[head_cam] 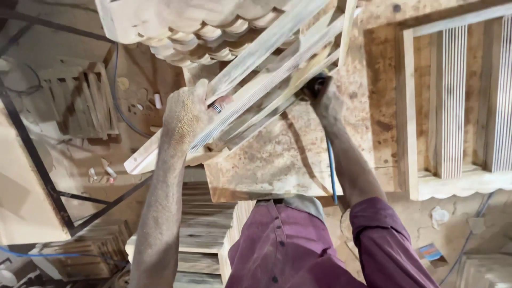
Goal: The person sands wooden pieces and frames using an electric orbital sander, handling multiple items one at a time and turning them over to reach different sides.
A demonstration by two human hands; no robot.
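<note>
My left hand (186, 114), dusted with sawdust and wearing a ring, grips the rail of a slatted wooden frame (256, 80) that lies tilted across a plywood worktable (288, 160). My right hand (322, 96) is closed on a small dark tool (314, 85) with a blue cord (331, 170) trailing down my forearm. The tool's head presses against a slat of the same frame. A carved panel with scalloped edges (181, 26) forms the frame's upper end.
A second louvred wooden frame (458, 106) lies on the table to the right. Stacked boards (202, 234) sit below the table edge. A small slatted piece (80, 104), a black cable and scraps lie on the floor at left, beside a dark metal stand (37, 160).
</note>
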